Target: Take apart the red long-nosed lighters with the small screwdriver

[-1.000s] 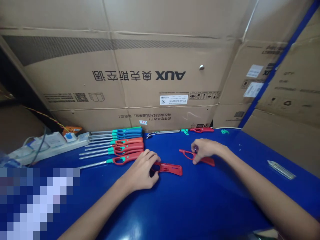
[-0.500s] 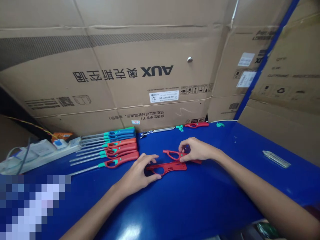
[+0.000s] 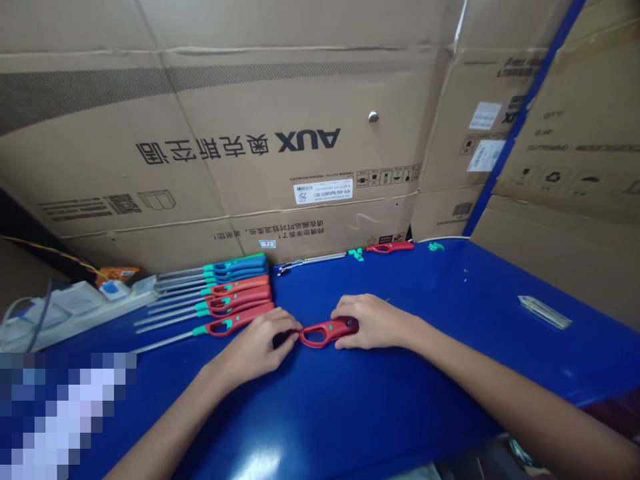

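Note:
A red plastic lighter handle (image 3: 323,331) lies on the blue table (image 3: 400,400) between my hands. My left hand (image 3: 257,347) pinches its left end with curled fingers. My right hand (image 3: 373,322) presses down over its right end, fingers closed on it. The two red halves seen apart earlier now sit together as one piece.
Several finished long-nosed lighters (image 3: 225,293) with red and blue handles lie in a row at the left. A metal tube (image 3: 310,260), green bits (image 3: 357,254) and a red handle part (image 3: 390,247) lie by the cardboard boxes (image 3: 250,133). A power strip (image 3: 75,303) sits far left, a clear strip (image 3: 544,311) right.
My right hand brought its red half leftward onto the half under my left hand; the two pieces are now pressed together. The view shifted slightly.

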A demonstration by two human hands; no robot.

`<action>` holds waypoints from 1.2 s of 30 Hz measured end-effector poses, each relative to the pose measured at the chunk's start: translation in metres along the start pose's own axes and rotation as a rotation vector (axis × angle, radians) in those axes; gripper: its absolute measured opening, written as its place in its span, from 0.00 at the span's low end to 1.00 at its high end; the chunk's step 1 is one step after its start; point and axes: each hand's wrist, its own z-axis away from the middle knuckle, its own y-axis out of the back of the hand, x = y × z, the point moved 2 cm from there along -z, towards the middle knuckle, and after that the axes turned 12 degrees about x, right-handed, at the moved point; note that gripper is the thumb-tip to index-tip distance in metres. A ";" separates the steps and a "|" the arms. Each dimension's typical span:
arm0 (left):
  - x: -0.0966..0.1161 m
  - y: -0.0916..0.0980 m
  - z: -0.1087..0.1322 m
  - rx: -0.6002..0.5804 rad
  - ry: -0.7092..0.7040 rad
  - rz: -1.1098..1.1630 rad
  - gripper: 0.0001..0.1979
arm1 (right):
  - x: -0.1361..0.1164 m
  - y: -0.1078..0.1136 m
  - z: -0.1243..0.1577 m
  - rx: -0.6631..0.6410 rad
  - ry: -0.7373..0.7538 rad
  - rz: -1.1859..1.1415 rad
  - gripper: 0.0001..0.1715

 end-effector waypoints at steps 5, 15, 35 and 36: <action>-0.005 0.003 0.002 -0.008 -0.016 -0.034 0.09 | 0.009 0.011 0.003 -0.080 -0.083 0.020 0.25; -0.011 0.007 0.003 -0.016 -0.046 -0.071 0.09 | 0.008 0.015 0.003 -0.067 -0.075 -0.044 0.19; -0.016 0.006 0.004 -0.023 -0.035 -0.078 0.09 | 0.006 0.014 0.004 -0.084 -0.087 -0.049 0.17; -0.017 0.006 0.003 -0.023 -0.032 -0.071 0.09 | 0.006 0.014 0.004 -0.088 -0.100 -0.048 0.17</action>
